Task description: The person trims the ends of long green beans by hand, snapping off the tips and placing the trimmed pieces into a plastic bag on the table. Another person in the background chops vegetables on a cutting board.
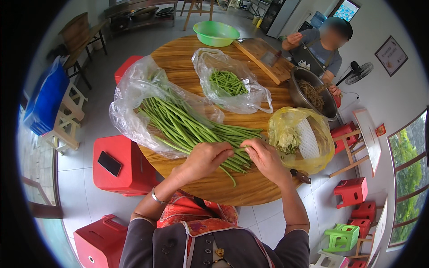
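A heap of long green beans (187, 122) spills from a clear plastic bag (125, 104) across the round wooden table (187, 187). Over the near right end of the heap, my left hand (209, 157) and my right hand (264, 159) face each other, fingertips pinched. A green bean (239, 150) spans the small gap between them, with an end showing at my right fingertips. Beyond the heap, short cut bean pieces (228, 82) lie in a second clear plastic bag (249, 102). Right of my right hand, a yellow plastic bag (318, 157) holds pale vegetable scraps (288, 139) and white foam netting (307, 139).
A knife's wooden handle (303, 177) sticks out below the yellow bag. Across the table are a steel basin (331, 112) of brown strands, a cutting board (258, 63) bearing a cleaver (270, 58), and a green basin (216, 42). Another person (315, 50) sits there. A phone (109, 163) lies on a red stool (130, 181).
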### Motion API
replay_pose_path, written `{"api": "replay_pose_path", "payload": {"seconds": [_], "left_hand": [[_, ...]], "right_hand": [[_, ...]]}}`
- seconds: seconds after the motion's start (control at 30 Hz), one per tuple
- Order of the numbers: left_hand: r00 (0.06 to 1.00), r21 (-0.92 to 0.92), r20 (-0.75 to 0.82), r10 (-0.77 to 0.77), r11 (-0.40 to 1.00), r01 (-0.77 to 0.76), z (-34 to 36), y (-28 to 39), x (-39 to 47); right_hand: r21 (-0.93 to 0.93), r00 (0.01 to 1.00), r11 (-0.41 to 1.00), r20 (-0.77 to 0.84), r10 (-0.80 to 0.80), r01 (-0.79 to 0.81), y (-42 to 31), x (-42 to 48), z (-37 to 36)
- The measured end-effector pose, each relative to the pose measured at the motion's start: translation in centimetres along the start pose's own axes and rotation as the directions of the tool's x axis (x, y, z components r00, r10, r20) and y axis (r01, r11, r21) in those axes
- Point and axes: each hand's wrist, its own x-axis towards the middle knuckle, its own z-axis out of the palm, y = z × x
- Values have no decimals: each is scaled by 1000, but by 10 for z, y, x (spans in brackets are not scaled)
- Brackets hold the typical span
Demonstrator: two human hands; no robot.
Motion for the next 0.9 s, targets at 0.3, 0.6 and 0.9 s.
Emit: {"api": "replay_pose_path", "payload": {"seconds": [0.3, 0.6, 0.9], "left_hand": [[999, -19, 29, -20, 1000, 21, -2, 2, 3], [998, -17, 53, -29, 999, 30, 1, 5, 4], [999, 28, 33, -35, 999, 34, 2, 3, 6]], "right_hand": [[-105, 997, 992, -1, -75, 75, -3, -6, 11], [-191, 993, 976, -33, -115, 107, 3, -11, 16], [-259, 976, 962, -170, -134, 87, 6, -11, 18]]}}
